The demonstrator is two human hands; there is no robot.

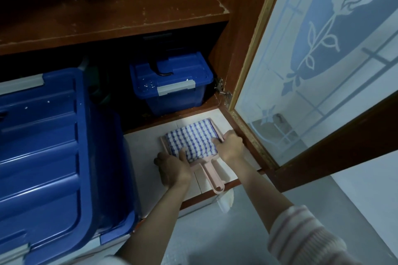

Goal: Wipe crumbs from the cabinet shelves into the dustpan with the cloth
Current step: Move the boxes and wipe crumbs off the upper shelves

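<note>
Dustpan (212,175): pink, flat on the white tiled bottom shelf (142,148) of the cabinet, toward its right side; the handle points near and reaches the shelf's front edge.
Cloth (192,140): blue and white checks, folded, lying inside the dustpan and filling most of its tray.
Left hand (172,168): at the near-left corner of the dustpan, grip clamped on that corner, thumb lying over the near edge of the cloth.
Right hand (231,146): on the right rim of the dustpan, grip curled over the rim, fingertips touching the cloth's right edge.
Sleeve (301,236): pale with pink stripes, pushed up the right forearm.
Upper shelf (107,15): dark wood, far and above, its surface and front edge flecked with pale specks and chips.
Big box (43,135): blue plastic with grey latches, on the left, its lid tilted toward the camera.
Small box (172,84): blue, with a grey latch, far on the bottom shelf behind the dustpan; white specks (148,86) on its lid.
Door (323,71): open on the right, frosted glass with a rose pattern, in a wooden frame.
Hinge (221,88): metal, between the small box and the door.
</note>
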